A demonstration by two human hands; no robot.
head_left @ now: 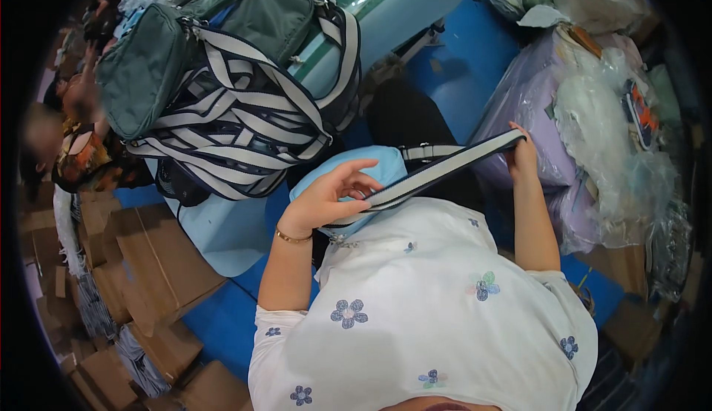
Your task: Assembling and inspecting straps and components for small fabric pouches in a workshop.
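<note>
left grip and right grip hold the strap taut
blue bag sits just under the left grip; should the right grip slacken, the strap could twist.

Right hand pinches one end of striped strap; left hand loosely curled by its other end, over light-blue bag on lap; green bags upper left; cardboard boxes lower left.

It seems a workshop: cartons at lower left, piled bags at upper left, plastic-wrapped goods at right.
</note>
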